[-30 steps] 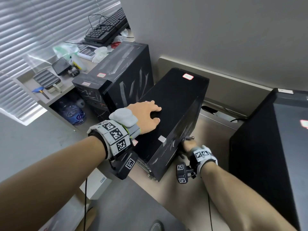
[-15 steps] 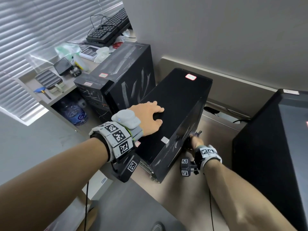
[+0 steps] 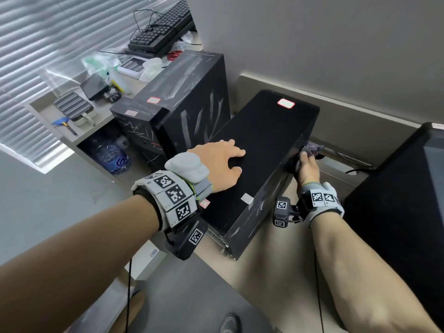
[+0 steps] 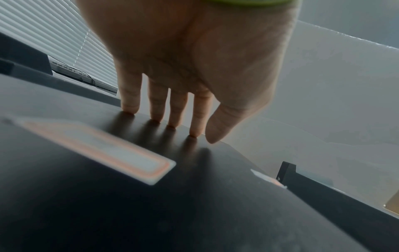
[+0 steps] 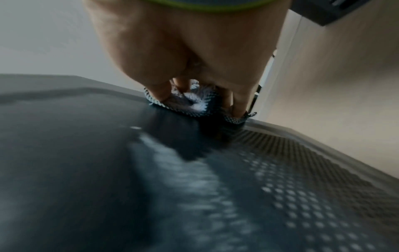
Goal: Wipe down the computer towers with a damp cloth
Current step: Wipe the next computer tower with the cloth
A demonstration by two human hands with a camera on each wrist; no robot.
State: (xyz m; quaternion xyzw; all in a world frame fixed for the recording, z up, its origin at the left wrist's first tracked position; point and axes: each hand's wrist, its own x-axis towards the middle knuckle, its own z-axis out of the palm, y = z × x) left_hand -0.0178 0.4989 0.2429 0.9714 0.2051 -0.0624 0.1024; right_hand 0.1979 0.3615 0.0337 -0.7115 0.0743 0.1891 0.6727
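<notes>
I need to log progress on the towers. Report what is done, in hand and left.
Done: nothing looks finished.
In hand: the right hand presses the cloth along the middle tower side panel, the left hand resting on its top.
Left: pale streaks remain near that panel's front, and the left tower is heavily smeared. The right tower is untouched.

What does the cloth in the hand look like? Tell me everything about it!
The cloth is small and bunched up, not spread flat. It looks grey-purple with a fine checked weave and a white fuzzy patch in the middle. The right hand grips it, fingertips pushing it against the side panel of the middle tower, near the far end. Whether it is wet cannot be seen.
</notes>
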